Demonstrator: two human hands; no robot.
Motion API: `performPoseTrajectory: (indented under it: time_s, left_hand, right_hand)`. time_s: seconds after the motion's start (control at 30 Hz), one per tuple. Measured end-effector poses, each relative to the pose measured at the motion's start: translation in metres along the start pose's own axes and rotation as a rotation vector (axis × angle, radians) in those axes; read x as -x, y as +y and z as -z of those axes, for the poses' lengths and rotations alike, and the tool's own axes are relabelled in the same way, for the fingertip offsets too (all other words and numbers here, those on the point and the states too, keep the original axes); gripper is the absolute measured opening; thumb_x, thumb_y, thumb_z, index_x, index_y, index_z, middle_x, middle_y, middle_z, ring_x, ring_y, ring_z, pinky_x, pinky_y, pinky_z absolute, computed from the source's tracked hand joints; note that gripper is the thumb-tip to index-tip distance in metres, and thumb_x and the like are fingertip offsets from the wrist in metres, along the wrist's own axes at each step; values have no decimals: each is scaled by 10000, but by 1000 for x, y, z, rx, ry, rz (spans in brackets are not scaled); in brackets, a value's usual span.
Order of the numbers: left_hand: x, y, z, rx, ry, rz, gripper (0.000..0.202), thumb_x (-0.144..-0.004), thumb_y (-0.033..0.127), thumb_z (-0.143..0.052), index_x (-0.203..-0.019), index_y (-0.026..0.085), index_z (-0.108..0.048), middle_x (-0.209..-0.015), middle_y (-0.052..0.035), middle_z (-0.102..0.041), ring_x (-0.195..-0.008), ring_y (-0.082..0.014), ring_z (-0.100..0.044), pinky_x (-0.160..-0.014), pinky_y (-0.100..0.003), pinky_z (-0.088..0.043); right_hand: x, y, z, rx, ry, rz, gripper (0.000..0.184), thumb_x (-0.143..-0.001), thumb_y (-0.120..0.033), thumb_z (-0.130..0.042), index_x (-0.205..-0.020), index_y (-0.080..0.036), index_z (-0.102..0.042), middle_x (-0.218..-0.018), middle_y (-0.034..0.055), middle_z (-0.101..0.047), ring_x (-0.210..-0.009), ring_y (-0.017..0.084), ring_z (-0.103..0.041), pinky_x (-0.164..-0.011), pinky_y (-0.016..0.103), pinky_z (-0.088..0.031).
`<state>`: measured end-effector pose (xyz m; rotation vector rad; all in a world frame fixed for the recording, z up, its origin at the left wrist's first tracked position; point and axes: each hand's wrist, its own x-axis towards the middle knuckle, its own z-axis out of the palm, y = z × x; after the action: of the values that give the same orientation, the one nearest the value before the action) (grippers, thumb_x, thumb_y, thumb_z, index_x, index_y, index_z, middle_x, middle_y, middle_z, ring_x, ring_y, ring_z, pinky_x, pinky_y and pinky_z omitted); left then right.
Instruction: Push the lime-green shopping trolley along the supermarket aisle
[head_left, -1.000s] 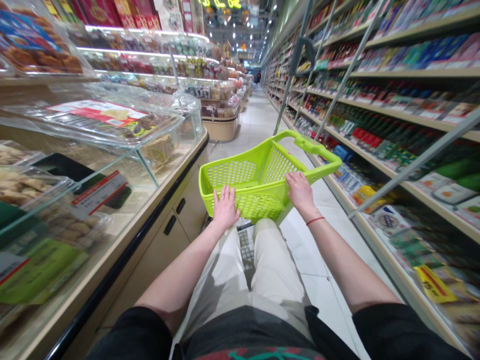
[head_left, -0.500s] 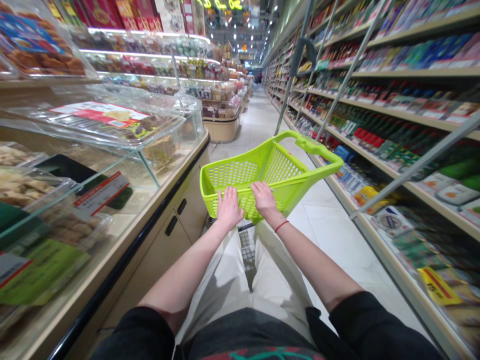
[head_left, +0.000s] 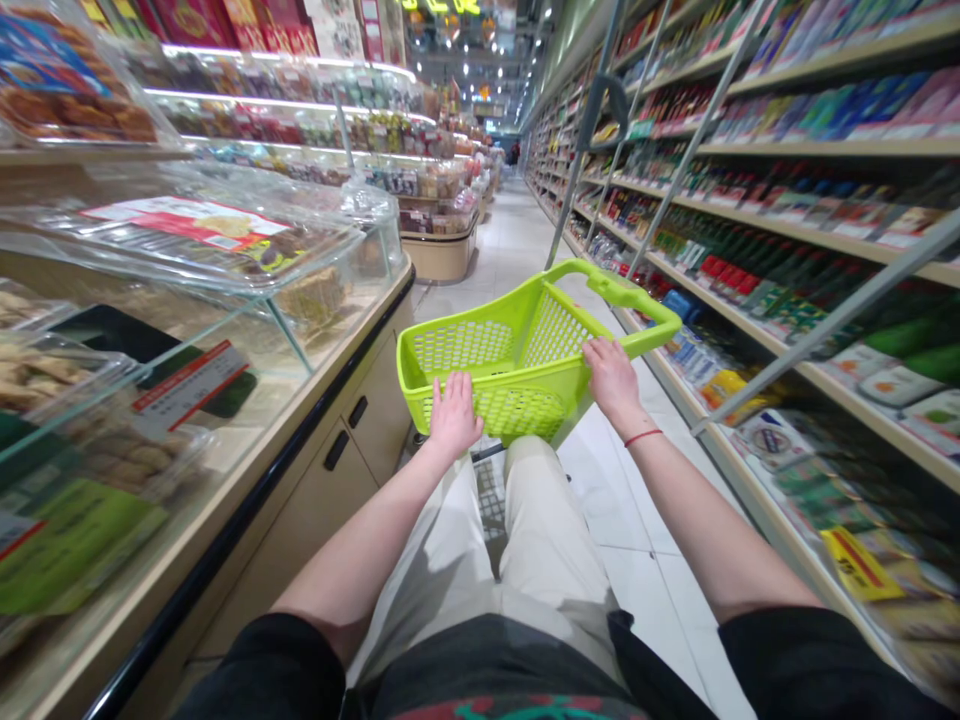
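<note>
The basket (head_left: 465,345) stands directly ahead of the person, between both hands, with its far end pointing down the aisle. It is a single lime-green plastic tub with walls of small, regular mesh holes and a long, smooth handle (head_left: 637,290) rising from its right side. The left hand (head_left: 454,418) lies on the near rim, open, with five spread fingers reaching over the edge. The right hand (head_left: 612,384) sits further along on the right rim, its fingers curled over the plastic in a light grip. A thin red cord (head_left: 643,437) circles the right wrist.

Below the basket, a grey wire rack (head_left: 491,495) shows just beyond the person's beige trousers (head_left: 547,520). Two black sleeves (head_left: 810,670) end above the elbows. The white tile floor (head_left: 637,500) runs ahead down the aisle.

To the left stands a counter (head_left: 337,400) with two beige cabinet doors (head_left: 367,430), each with one black handle. Along its top are glass cases (head_left: 187,240) of baked goods in pale, crumbly shapes, with red-and-white signs among them. To the right, long shelves (head_left: 825,200) carry rows of bright packets, with a yellow tag (head_left: 861,565) at the lower edge
</note>
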<state>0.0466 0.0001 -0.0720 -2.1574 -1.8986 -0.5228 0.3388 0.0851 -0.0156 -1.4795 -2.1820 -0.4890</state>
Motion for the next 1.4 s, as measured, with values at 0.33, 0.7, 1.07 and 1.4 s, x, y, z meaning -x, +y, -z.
performPoseTrajectory:
  time_s: [0.33,0.7,1.07,1.4]
  left_hand:
    - [0,2,2,11,-27,5,819,-799,337,-557,-1500,-15,-321,-1569,-248,-377,-1499,-360,-289,-1255,-571,-115]
    - [2,-1,3,6,-26,-9,802,-799,309,-542,-1498,-18,-322,-1581,-251,-360,-1508,-350,-279,-1260,-552,-119]
    - [1,-2,2,-1,-27,-8,792,-808,318,-543,-1495,-18,-337,-1580,-245,-365,-1502,-351,-295,-1261,-548,-122]
    - [2,0,5,16,-32,2,795,-802,320,-558,-1490,-12,-339,-1574,-250,-372,-1504,-352,-291,-1259,-556,-122]
  right_hand:
    - [2,-100,-43,-125,-103,68,535,-860,3,-433,-1374,-56,-568,-1431,191,-581,-1388,236,-480,-1232,429,-285]
    - [1,-98,-41,-194,-117,193,538,-852,-3,-433,-1351,-100,-611,-1414,155,-609,-1341,234,-532,-1211,438,-329]
    - [-3,0,-15,-25,72,1,508,-825,-2,-417,-1281,-80,-628,-1338,165,-642,-1353,260,-498,-1218,472,-302]
    - [-2,-125,-53,-168,-72,54,520,-866,-7,-425,-1361,-59,-575,-1385,198,-612,-1365,258,-499,-1209,452,-312]
